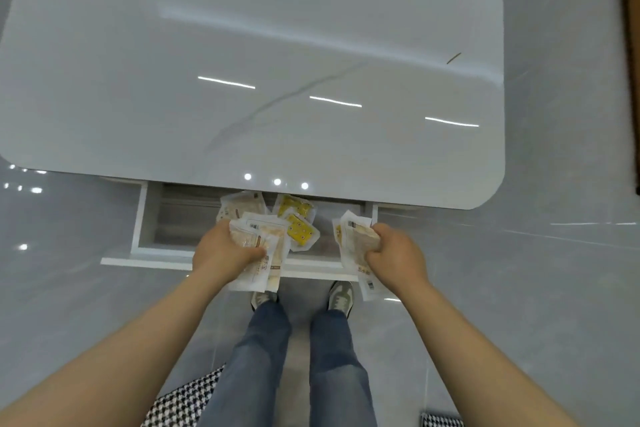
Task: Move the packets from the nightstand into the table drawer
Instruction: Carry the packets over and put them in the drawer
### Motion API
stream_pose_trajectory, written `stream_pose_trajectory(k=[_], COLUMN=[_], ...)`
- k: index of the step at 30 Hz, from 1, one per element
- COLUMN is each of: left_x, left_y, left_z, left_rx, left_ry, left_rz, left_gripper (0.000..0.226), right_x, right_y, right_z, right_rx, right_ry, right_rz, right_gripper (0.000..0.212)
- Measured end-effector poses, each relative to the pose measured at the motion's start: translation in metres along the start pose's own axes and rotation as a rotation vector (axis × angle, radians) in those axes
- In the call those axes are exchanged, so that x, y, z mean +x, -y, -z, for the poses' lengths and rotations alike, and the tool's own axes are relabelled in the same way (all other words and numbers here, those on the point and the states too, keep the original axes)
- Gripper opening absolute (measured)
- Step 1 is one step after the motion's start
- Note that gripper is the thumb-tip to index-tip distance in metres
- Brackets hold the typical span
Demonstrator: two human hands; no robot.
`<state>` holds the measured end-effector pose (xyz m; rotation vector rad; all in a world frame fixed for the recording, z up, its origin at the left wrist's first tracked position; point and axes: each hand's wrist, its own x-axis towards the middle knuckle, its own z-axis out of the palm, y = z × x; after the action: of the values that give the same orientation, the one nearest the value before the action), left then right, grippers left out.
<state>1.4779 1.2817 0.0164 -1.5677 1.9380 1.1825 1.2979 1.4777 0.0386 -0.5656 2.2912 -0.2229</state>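
Note:
The table drawer [149, 218] stands pulled open below the front edge of the glossy white table [242, 62]. My left hand [221, 250] grips a bunch of pale snack packets [266, 253] over the drawer's middle. My right hand [394, 250] grips another few pale packets [353, 243] over the drawer's right end. Inside the drawer lie two yellow packets [298, 218] and a pale packet [242, 206], partly hidden by the held bunch. The nightstand is out of view.
My legs and shoes [341, 298] stand on the grey tiled floor just in front of the drawer. A black-and-white checked cloth [180, 402] lies at the bottom left. A dark wooden edge [630, 45] runs along the far right.

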Motion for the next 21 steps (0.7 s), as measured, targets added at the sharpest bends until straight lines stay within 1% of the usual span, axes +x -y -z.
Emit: stream_pose_trajectory(k=[4,10,14,16,19,21], left_x=[0.047,0.115,0.154,0.167,0.183,0.191], left_y=[0.023,0.045,0.055,0.058,0.064,0.07], left_z=[-0.031,-0.081,-0.108,-0.118,-0.128,-0.132], left_rx=[-0.005,-0.014,-0.023,-0.02,0.008,0.045], left_ry=[0.004,-0.007,-0.001,-0.006,-0.003,-0.001], left_rz=[0.054,0.1,0.081,0.07,0.078,0.085], left_gripper=[0.056,0.058,0.051,0.05,0.055,0.06], right_x=[0.038,0.107,0.144,0.161,0.18,0.188], right_y=[-0.008,-0.022,-0.026,-0.026,-0.026,-0.027], right_z=[-0.036,-0.083,-0.107,-0.119,-0.135,-0.144], right_rx=[-0.005,-0.084,-0.135,-0.136,-0.118,-0.13], right_ry=[0.019,0.088,0.109,0.15,0.24,0.263], right_rz=[-0.017,-0.018,0.016,0.048,0.088,0.115], right_gripper=[0.036,0.043,0.04,0.038,0.032,0.032])
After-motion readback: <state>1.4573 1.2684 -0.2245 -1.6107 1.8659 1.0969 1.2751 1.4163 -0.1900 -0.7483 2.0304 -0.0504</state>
